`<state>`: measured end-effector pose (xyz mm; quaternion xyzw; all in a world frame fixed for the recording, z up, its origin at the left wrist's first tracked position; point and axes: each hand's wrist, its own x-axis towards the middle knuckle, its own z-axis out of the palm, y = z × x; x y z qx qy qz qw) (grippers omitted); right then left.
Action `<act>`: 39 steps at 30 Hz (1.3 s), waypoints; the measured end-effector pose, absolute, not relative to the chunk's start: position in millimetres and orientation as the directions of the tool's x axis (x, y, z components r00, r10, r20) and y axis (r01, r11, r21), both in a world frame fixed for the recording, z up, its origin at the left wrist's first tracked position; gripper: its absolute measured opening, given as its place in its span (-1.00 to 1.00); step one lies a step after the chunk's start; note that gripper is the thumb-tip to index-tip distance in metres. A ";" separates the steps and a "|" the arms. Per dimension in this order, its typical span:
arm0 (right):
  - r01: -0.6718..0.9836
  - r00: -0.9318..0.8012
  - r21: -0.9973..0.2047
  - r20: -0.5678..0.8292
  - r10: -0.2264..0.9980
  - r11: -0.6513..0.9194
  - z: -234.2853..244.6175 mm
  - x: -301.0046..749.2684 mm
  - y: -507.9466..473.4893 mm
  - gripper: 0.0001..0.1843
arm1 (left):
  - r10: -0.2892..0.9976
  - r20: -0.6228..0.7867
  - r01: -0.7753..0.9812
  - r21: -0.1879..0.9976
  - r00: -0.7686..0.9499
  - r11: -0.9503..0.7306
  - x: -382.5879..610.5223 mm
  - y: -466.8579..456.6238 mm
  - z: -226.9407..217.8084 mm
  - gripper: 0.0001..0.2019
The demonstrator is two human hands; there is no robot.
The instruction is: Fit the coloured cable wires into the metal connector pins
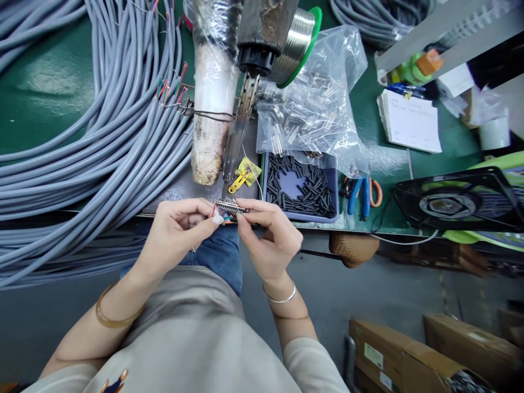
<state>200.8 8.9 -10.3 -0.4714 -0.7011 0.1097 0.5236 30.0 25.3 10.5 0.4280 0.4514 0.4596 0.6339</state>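
Got wires (pixel 226 217) pinched in L hand (pixel 177 229) & connector (pixel 230 206) in R hand (pixel 271 229), w/ long axis approx side-to-side, nr iron tip (pixel 225 191).

Lit bright and even around the tray (pixel 291 186), seemingly from overhead, but dimmer over the floor (pixel 323 289) below it. Glaring off the bag (pixel 305 109) just behind the tray, and hazily off the bench (pixel 51 90) far left of it. Fairly sharp at the connector (pixel 230 206) left of the tray, softened and stretched towards the fan (pixel 448 206) to its right.
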 end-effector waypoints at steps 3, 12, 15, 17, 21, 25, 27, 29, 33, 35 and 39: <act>0.532 -0.040 -0.660 0.606 0.795 0.530 -7.9 200.5 8.8 -0.82 | 0.969 -0.198 -0.223 0.948 0.145 0.227 28.2 23.2 8.7 -0.91; 0.488 -0.055 -0.707 0.560 0.827 0.512 -7.6 202.0 9.6 -0.81 | 0.898 -0.290 -0.199 0.909 0.332 0.367 18.0 28.9 8.5 -0.86; 0.490 -0.033 -0.702 0.577 0.816 0.517 -8.2 201.5 10.3 -0.81 | 0.930 -0.273 -0.254 0.908 0.245 0.334 21.3 27.3 4.9 -0.88; 0.516 -0.040 -0.670 0.604 0.796 0.534 -8.5 200.2 10.4 -0.82 | 0.963 -0.222 -0.221 0.942 0.152 0.252 26.0 24.9 4.9 -0.90; 0.560 -0.082 -0.606 0.638 0.766 0.565 -8.3 197.8 10.4 -0.81 | 0.989 -0.135 -0.125 0.982 0.054 0.141 32.5 22.8 10.1 -0.90; 0.568 -0.100 -0.583 0.652 0.752 0.581 -7.7 197.3 11.4 -0.79 | 0.991 -0.127 -0.098 0.987 0.030 0.130 33.1 24.5 14.0 -0.89; 0.567 -0.103 -0.582 0.652 0.752 0.582 -7.5 197.2 12.1 -0.79 | 0.991 -0.129 -0.091 0.987 0.028 0.131 33.1 25.2 14.2 -0.88; 0.573 -0.104 -0.577 0.653 0.750 0.582 -7.5 197.2 12.8 -0.80 | 0.992 -0.127 -0.089 0.988 0.026 0.128 33.2 25.6 13.6 -0.88; 0.587 -0.107 -0.562 0.658 0.745 0.582 -7.5 197.0 14.2 -0.81 | 0.992 -0.119 -0.085 0.989 0.031 0.121 32.2 25.4 11.3 -0.91; 0.585 -0.107 -0.567 0.655 0.748 0.580 -7.6 197.0 14.9 -0.82 | 0.993 -0.115 -0.085 0.989 0.030 0.117 31.2 25.2 10.3 -0.91; 0.575 -0.108 -0.574 0.653 0.749 0.583 -8.8 197.0 15.7 -0.81 | 0.993 -0.111 -0.073 0.991 0.032 0.113 31.1 25.6 10.8 -0.89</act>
